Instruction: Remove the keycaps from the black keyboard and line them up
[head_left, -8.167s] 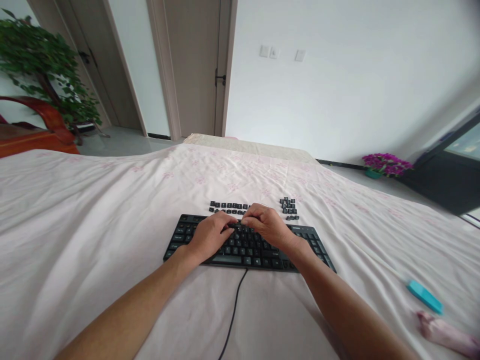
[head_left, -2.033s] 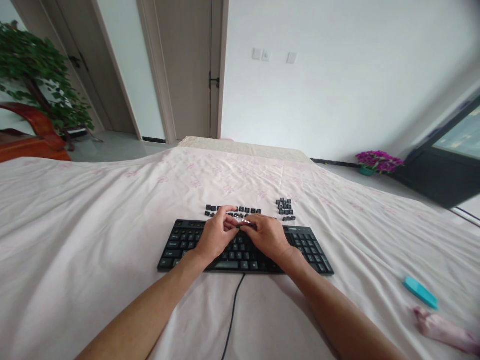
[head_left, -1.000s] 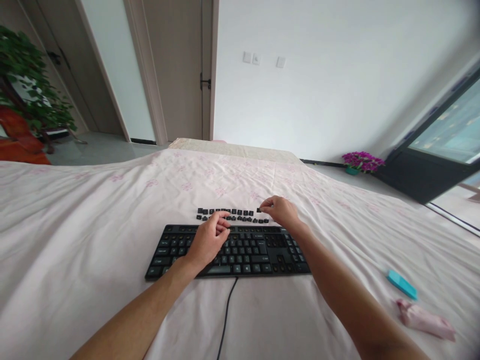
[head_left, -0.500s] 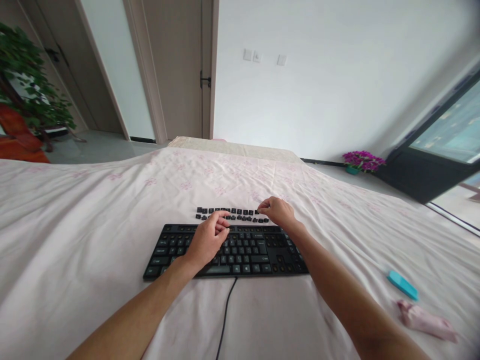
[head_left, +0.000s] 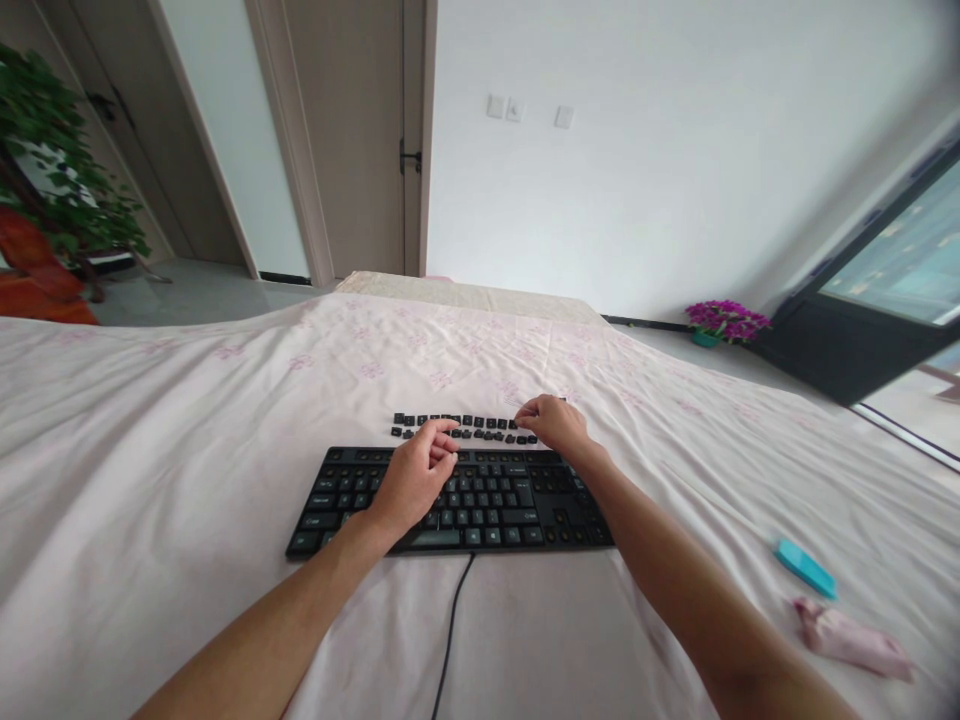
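Observation:
A black keyboard [head_left: 519,517] lies on the cloth, with key switches bare of caps at its right side and along the top. Beyond its far edge, loose black keycaps [head_left: 478,422] are laid out in two rows. My left hand [head_left: 417,475] hovers over the keyboard's upper middle, fingers loosely bent and apart, nothing visible in it; it hides part of the keys and the rows. At the right end of the farther row, my right hand [head_left: 553,422] pinches a small black keycap [head_left: 517,424] between thumb and forefinger.
A pale cloth [head_left: 187,480] with pink flowers covers the surface. The keyboard's cable [head_left: 451,625] runs toward me. At right lie a turquoise flat object [head_left: 805,568] and a crumpled pink cloth-like item [head_left: 853,640]. Purple flowers [head_left: 726,320] stand on the floor near the wall.
Both hands stay almost in place. The right hand's pinch at the end of the keycap row is nearly the same, and a small dark edge now shows behind that hand.

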